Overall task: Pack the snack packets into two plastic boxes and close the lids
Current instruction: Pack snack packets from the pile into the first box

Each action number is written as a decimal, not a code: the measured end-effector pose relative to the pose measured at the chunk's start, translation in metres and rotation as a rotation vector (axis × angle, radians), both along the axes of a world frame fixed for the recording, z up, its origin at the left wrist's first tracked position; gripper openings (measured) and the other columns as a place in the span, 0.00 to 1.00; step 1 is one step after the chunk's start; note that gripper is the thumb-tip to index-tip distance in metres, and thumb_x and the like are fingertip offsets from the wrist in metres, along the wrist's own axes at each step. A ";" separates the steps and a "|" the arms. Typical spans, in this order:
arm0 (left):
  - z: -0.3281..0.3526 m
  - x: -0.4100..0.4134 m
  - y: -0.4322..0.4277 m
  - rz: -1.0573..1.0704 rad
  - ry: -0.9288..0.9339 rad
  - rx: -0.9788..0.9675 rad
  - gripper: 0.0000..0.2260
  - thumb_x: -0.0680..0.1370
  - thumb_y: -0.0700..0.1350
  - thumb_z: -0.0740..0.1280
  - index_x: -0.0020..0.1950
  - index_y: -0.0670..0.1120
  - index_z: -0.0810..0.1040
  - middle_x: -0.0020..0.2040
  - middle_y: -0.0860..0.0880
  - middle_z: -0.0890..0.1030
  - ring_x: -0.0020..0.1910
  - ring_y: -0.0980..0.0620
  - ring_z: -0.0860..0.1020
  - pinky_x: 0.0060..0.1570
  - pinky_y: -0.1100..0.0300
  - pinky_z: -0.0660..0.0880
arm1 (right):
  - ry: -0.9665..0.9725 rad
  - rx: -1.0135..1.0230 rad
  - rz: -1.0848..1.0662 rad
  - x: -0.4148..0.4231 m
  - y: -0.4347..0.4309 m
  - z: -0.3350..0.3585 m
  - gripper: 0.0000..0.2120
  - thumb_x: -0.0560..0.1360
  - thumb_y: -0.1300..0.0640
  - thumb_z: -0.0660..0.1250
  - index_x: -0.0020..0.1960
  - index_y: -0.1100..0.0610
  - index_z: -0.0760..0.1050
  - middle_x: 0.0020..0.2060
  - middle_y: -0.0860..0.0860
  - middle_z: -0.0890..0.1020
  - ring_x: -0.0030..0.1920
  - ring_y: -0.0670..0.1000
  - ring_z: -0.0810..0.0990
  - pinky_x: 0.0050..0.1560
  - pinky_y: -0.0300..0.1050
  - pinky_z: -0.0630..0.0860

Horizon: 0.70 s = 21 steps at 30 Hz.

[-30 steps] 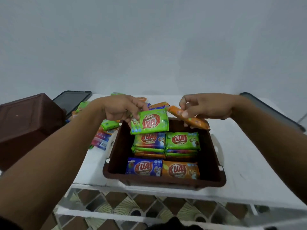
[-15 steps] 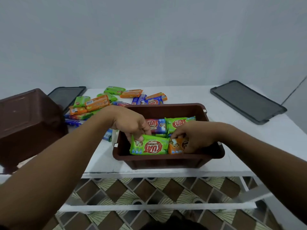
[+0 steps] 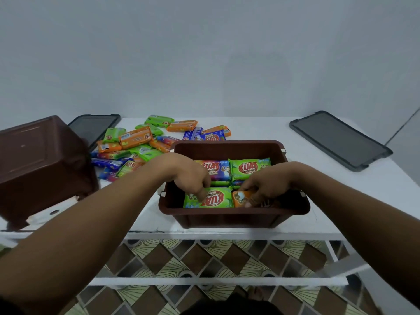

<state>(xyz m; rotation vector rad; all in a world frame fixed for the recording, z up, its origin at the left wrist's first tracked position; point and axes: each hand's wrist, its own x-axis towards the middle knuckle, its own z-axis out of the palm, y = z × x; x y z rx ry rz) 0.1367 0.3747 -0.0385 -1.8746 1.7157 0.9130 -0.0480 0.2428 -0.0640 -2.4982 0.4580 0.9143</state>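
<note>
An open brown plastic box (image 3: pixel 231 215) stands at the table's front edge with several snack packets stacked inside. My left hand (image 3: pixel 193 178) reaches into it and its fingers press a green packet (image 3: pixel 211 198) lying in the near left corner. My right hand (image 3: pixel 266 185) is inside too, fingers pinching an orange packet (image 3: pixel 242 197) in the near right part. A multicoloured packet (image 3: pixel 216 169) and a green one (image 3: pixel 248 168) lie in the far row. A second brown box (image 3: pixel 38 164) sits tipped over at the left.
A pile of loose packets (image 3: pixel 141 142) lies on the white table (image 3: pixel 329 201) behind and left of the open box. One grey lid (image 3: pixel 338 139) rests at the far right, another grey lid (image 3: pixel 93 128) behind the tipped box. Patterned floor shows below.
Both hands came down from above the box's far edge into its near part, carrying the green and orange packets, which now lie on the stacks. The camera view tilted up slightly.
</note>
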 end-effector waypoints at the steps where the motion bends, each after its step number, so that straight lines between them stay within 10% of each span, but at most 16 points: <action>1: -0.002 -0.002 -0.002 -0.005 -0.007 0.017 0.25 0.79 0.61 0.67 0.73 0.52 0.72 0.66 0.52 0.75 0.64 0.48 0.74 0.63 0.52 0.73 | 0.024 0.006 0.005 0.001 0.000 0.000 0.24 0.76 0.35 0.65 0.70 0.41 0.73 0.62 0.44 0.79 0.62 0.50 0.76 0.68 0.54 0.73; 21: -0.007 -0.001 -0.016 -0.053 0.127 0.124 0.26 0.78 0.55 0.70 0.75 0.52 0.70 0.68 0.52 0.76 0.65 0.50 0.75 0.67 0.51 0.72 | 0.035 0.001 0.079 0.003 -0.002 0.003 0.28 0.79 0.37 0.62 0.76 0.45 0.65 0.68 0.46 0.75 0.66 0.50 0.73 0.69 0.51 0.71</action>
